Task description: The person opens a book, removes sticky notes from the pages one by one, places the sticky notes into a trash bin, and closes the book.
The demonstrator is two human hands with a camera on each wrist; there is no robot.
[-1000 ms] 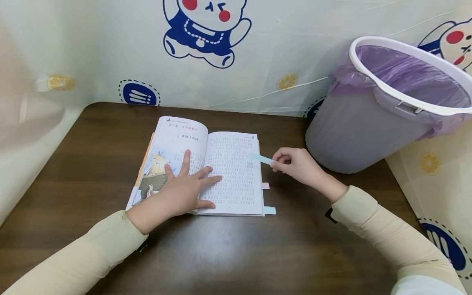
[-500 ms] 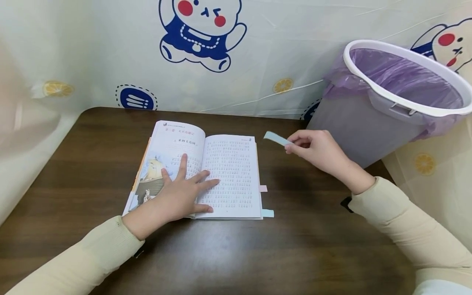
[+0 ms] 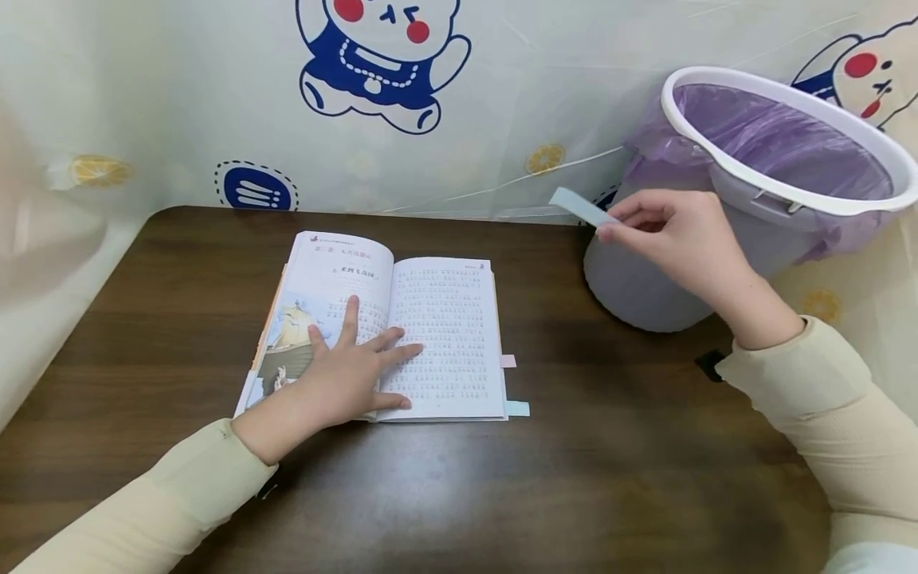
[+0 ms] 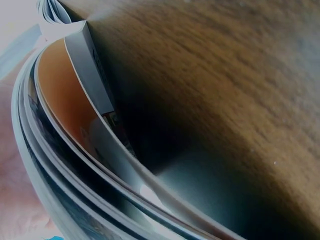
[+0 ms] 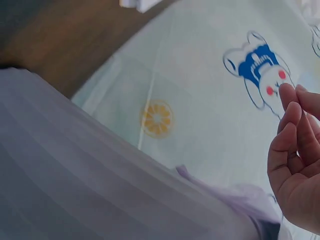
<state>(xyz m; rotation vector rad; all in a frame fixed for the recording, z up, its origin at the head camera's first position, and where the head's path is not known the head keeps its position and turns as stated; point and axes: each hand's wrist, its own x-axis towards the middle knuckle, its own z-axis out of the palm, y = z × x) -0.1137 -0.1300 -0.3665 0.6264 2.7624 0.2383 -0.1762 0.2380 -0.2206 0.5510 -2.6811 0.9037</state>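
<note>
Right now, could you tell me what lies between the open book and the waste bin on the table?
In the head view only bare dark tabletop separates the open book from the waste bin; the book's pink tab and blue tab jut into it.

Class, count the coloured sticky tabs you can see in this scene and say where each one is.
3. A blue tab is pinched in the right hand; a pink tab and a blue-green tab stick out from the open book's right edge. Others may be hidden between pages.

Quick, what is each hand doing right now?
Left hand: open, fingers spread flat on the open book.
Right hand: pinching a pale blue paper strip.
</note>
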